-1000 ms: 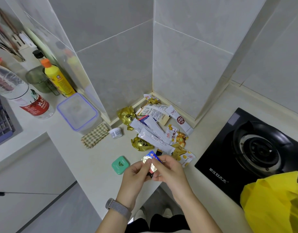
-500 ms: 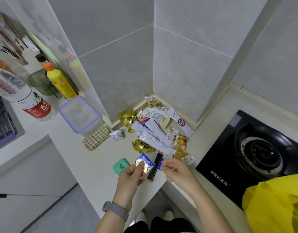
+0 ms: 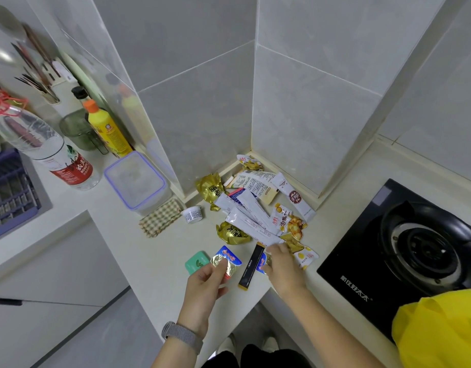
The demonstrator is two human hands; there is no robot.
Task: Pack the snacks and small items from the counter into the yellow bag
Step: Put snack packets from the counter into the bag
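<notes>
The left hand (image 3: 205, 282) holds 1 small foil packet (image 3: 225, 262), blue and gold, pinched between thumb and fingers just above the near edge of the worktop (image 3: 154, 264). The right hand (image 3: 283, 269) is down on the worktop with its fingers curled over a second blue packet (image 3: 261, 264); whether the grip has closed on it or only touches it I cannot tell, since the hand hides most of it.

Between the 2 hands lies a black stick sachet (image 3: 251, 265), its long axis running from the near edge away toward the pile of snacks (image 3: 258, 211) in the wall corner. It lies just left of the right hand's fingertips, so the right hand is the nearer one to take it, and a pinch across its narrow width looks the natural way.

The yellow bag (image 3: 438, 330) sits at the lower right, on the stove (image 3: 404, 251) side, well apart from both hands and nearer the right arm. Anything picked up must travel rightward past the stove corner to reach it. A green case (image 3: 197, 262) lies just beside the left hand, also unpacked.
</notes>
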